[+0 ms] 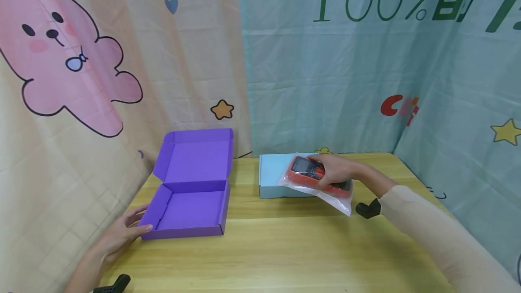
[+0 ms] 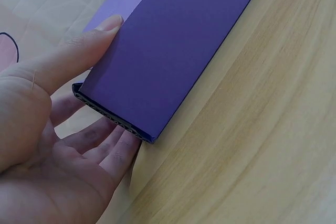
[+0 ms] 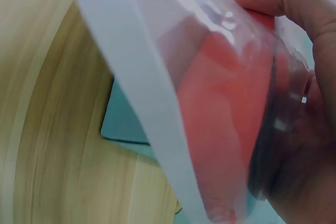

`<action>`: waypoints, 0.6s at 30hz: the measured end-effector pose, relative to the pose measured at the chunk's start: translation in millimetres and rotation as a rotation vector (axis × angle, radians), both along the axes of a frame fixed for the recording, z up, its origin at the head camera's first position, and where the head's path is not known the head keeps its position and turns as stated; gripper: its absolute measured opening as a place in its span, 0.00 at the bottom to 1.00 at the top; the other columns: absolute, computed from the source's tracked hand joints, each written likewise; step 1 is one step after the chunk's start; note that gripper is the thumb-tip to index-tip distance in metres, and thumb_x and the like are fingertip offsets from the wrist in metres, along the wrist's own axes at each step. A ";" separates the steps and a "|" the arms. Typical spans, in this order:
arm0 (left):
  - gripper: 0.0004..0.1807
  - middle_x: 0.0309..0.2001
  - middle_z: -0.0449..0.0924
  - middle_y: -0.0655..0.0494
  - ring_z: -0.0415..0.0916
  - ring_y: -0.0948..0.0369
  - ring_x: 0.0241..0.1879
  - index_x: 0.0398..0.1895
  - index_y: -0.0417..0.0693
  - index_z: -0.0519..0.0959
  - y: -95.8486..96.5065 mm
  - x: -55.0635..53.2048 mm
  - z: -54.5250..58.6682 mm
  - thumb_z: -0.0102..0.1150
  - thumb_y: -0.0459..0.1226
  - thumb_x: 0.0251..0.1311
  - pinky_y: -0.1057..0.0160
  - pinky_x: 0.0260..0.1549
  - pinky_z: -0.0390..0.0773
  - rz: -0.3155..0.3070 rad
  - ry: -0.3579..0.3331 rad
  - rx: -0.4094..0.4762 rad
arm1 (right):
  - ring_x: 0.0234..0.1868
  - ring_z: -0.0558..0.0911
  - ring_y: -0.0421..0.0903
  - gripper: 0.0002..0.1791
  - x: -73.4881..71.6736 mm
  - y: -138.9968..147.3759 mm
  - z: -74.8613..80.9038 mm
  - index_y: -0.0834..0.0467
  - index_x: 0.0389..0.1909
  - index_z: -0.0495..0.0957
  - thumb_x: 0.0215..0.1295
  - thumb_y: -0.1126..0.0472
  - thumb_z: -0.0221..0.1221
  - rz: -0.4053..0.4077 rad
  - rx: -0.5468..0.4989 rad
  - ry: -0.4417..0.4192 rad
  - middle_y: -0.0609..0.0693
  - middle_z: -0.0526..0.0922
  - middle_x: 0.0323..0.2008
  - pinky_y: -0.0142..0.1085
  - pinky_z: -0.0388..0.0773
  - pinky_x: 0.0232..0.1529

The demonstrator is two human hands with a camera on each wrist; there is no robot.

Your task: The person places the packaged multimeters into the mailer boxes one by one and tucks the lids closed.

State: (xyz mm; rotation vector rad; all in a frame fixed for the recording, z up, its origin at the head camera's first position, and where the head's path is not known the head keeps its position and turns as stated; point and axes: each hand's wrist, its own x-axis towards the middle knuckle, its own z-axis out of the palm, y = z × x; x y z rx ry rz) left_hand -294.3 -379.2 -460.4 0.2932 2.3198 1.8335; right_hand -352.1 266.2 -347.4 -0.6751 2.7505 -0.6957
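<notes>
My right hand (image 1: 335, 168) grips a red and black multimeter (image 1: 303, 179) inside a clear plastic bag (image 1: 339, 203), over the front right part of a light blue box (image 1: 270, 173). In the right wrist view the multimeter (image 3: 226, 103) shows its red side through the bag, with thumb and fingers around it. At the left stands a purple cardboard box (image 1: 195, 209), its lid raised and its inside bare. My left hand (image 1: 124, 229) holds that box at its front left corner. The left wrist view shows the thumb on the top edge and the fingers beside the corrugated end.
Both boxes rest on a wooden table (image 1: 285, 257). Printed curtains (image 1: 195, 58) hang behind the table and along both sides. Black wrist mounts (image 1: 368, 209) sit on both wrists.
</notes>
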 end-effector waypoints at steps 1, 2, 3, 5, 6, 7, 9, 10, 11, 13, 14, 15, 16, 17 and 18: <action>0.44 0.71 0.53 0.22 0.75 0.71 0.53 0.78 0.25 0.45 -0.3 -0.1 -0.2 0.61 0.27 0.69 0.73 0.53 0.77 0.003 0.003 0.004 | 0.47 0.75 0.51 0.58 -1.4 -3.3 0.3 0.61 0.80 0.56 0.50 0.51 0.72 0.008 -0.001 -0.001 0.53 0.75 0.53 0.42 0.79 0.43; 0.44 0.70 0.54 0.23 0.75 0.71 0.53 0.78 0.25 0.45 -0.8 -0.2 -0.4 0.61 0.27 0.69 0.73 0.53 0.77 0.003 0.007 0.010 | 0.47 0.75 0.51 0.57 -2.8 -6.6 0.6 0.61 0.80 0.56 0.50 0.51 0.72 0.014 0.000 -0.003 0.52 0.75 0.53 0.42 0.79 0.43; 0.44 0.70 0.54 0.24 0.75 0.71 0.53 0.78 0.25 0.45 -1.3 -0.1 -0.8 0.61 0.26 0.69 0.72 0.53 0.77 0.002 0.012 0.014 | 0.47 0.75 0.50 0.57 -4.6 -9.9 0.8 0.61 0.80 0.56 0.50 0.50 0.72 0.022 0.002 -0.001 0.52 0.75 0.53 0.42 0.78 0.44; 0.44 0.69 0.57 0.26 0.75 0.70 0.53 0.78 0.24 0.45 -2.5 -0.3 -1.8 0.61 0.26 0.69 0.72 0.53 0.77 -0.004 0.022 0.013 | 0.47 0.75 0.50 0.57 -7.5 -16.4 0.7 0.60 0.80 0.56 0.50 0.49 0.71 0.031 0.011 0.004 0.51 0.75 0.53 0.42 0.78 0.44; 0.43 0.68 0.59 0.28 0.75 0.70 0.53 0.78 0.24 0.45 -2.9 -0.4 -2.4 0.61 0.26 0.69 0.72 0.54 0.77 -0.004 0.023 0.013 | 0.48 0.75 0.49 0.57 -9.3 -19.5 0.3 0.60 0.80 0.56 0.49 0.49 0.71 0.037 0.011 0.005 0.51 0.75 0.54 0.42 0.77 0.44; 0.43 0.67 0.61 0.31 0.75 0.70 0.54 0.78 0.23 0.45 -3.1 -0.3 -2.8 0.61 0.26 0.69 0.72 0.54 0.77 -0.004 0.025 0.011 | 0.48 0.75 0.49 0.57 -10.9 -22.9 -0.1 0.60 0.80 0.56 0.49 0.50 0.71 0.043 0.010 0.005 0.51 0.75 0.54 0.42 0.77 0.45; 0.43 0.66 0.64 0.35 0.76 0.70 0.54 0.77 0.23 0.45 -3.6 -0.3 -3.4 0.61 0.27 0.69 0.72 0.54 0.77 -0.008 0.027 0.004 | 0.48 0.75 0.49 0.58 -13.4 -30.0 -0.8 0.59 0.80 0.56 0.49 0.50 0.71 0.054 -0.002 -0.005 0.50 0.75 0.54 0.43 0.77 0.45; 0.43 0.66 0.65 0.37 0.76 0.70 0.54 0.77 0.23 0.45 -3.4 -0.3 -3.5 0.61 0.27 0.69 0.72 0.54 0.77 -0.002 0.022 0.005 | 0.49 0.75 0.49 0.58 -14.4 -33.7 -1.4 0.59 0.80 0.56 0.49 0.50 0.71 0.061 -0.011 -0.013 0.50 0.75 0.55 0.43 0.77 0.46; 0.43 0.66 0.65 0.37 0.76 0.70 0.54 0.77 0.23 0.45 -3.4 -0.2 -3.4 0.61 0.27 0.70 0.72 0.54 0.77 -0.005 0.023 0.001 | 0.49 0.75 0.49 0.57 -15.5 -37.4 -1.7 0.59 0.81 0.56 0.49 0.51 0.71 0.068 -0.017 -0.018 0.50 0.75 0.55 0.43 0.77 0.46; 0.43 0.67 0.64 0.34 0.76 0.70 0.53 0.78 0.24 0.45 -2.8 -0.2 -3.0 0.61 0.27 0.70 0.72 0.54 0.77 -0.005 0.015 0.001 | 0.50 0.74 0.49 0.57 -17.7 -45.0 -2.6 0.59 0.80 0.56 0.49 0.50 0.71 0.079 -0.019 -0.019 0.50 0.74 0.56 0.42 0.77 0.48; 0.43 0.67 0.62 0.31 0.76 0.70 0.53 0.78 0.24 0.45 -2.5 -0.4 -3.0 0.61 0.27 0.70 0.72 0.53 0.77 -0.003 0.011 0.004 | 0.50 0.74 0.49 0.57 -18.6 -48.9 -2.6 0.59 0.80 0.56 0.49 0.50 0.72 0.085 -0.021 -0.018 0.50 0.74 0.57 0.42 0.77 0.49; 0.43 0.68 0.61 0.28 0.76 0.70 0.53 0.78 0.24 0.44 -2.0 -0.5 -2.6 0.61 0.27 0.70 0.72 0.53 0.77 -0.006 0.009 0.003 | 0.51 0.74 0.48 0.57 -19.6 -52.6 -2.7 0.59 0.80 0.56 0.49 0.50 0.71 0.091 -0.017 -0.012 0.49 0.74 0.57 0.42 0.76 0.49; 0.44 0.69 0.59 0.26 0.76 0.70 0.53 0.78 0.24 0.45 -1.3 -0.4 -2.5 0.61 0.27 0.70 0.72 0.53 0.77 0.001 0.004 0.004 | 0.51 0.74 0.48 0.57 -20.4 -56.2 -2.6 0.59 0.80 0.57 0.49 0.50 0.71 0.097 -0.014 -0.006 0.50 0.75 0.57 0.42 0.76 0.50; 0.44 0.70 0.57 0.24 0.76 0.70 0.53 0.78 0.24 0.44 -0.9 -0.4 -2.5 0.61 0.27 0.70 0.72 0.53 0.77 -0.002 0.004 0.001 | 0.50 0.74 0.48 0.57 -21.2 -59.7 -2.5 0.59 0.80 0.57 0.48 0.50 0.71 0.102 -0.009 0.002 0.50 0.75 0.57 0.42 0.76 0.50; 0.44 0.70 0.56 0.23 0.76 0.70 0.53 0.78 0.24 0.44 -0.2 -0.4 -2.5 0.61 0.27 0.70 0.72 0.52 0.77 0.004 0.000 0.003 | 0.50 0.74 0.48 0.57 -21.8 -63.2 -2.3 0.59 0.80 0.57 0.48 0.50 0.72 0.108 -0.007 0.007 0.50 0.75 0.57 0.42 0.76 0.50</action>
